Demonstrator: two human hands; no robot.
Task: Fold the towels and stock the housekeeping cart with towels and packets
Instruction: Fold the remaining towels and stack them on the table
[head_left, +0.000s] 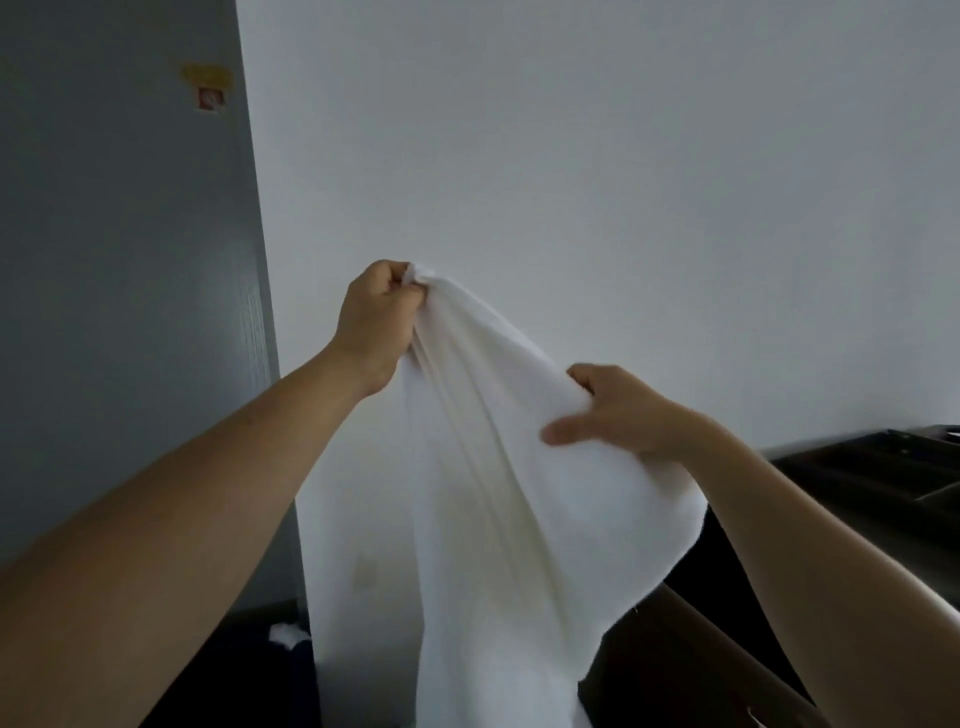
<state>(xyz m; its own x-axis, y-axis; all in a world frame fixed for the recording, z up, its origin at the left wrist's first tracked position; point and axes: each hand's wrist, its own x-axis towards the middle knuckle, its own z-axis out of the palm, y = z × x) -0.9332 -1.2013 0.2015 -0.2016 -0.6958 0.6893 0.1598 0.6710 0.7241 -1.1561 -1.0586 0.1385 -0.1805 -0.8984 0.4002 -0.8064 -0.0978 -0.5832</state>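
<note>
Head view: your left hand (371, 322) is raised in front of you, arm stretched forward and up, its fingers curled tightly round a bunched corner of the soft white cloth towel (493, 493), which is the highest point of the fabric. Your right hand (618, 410) sits lower and to the right and pinches the same towel along its upper edge, with the thumb laid flat on the near face and the other fingers wrapped over the edge and behind it. Both hands therefore grip the towel, and neither is free. The towel is held in the air between the two hands. It slopes down from the left grip to the right grip, then hangs in long vertical folds that run out of the bottom of the picture, so its lower end is not seen. Behind it stands a plain white wall (571, 156). To the left of the wall is a flat grey door-like panel (130, 260) bearing a small yellow and red sticker (208, 85) near its top. At the right edge, beyond your right forearm, lies a dark brown unit with tray-like recesses on top (857, 478); whether it is the cart cannot be told. Low at the left, by the foot of the panel, a small white crumpled scrap (285, 634) lies on a dark floor.
</note>
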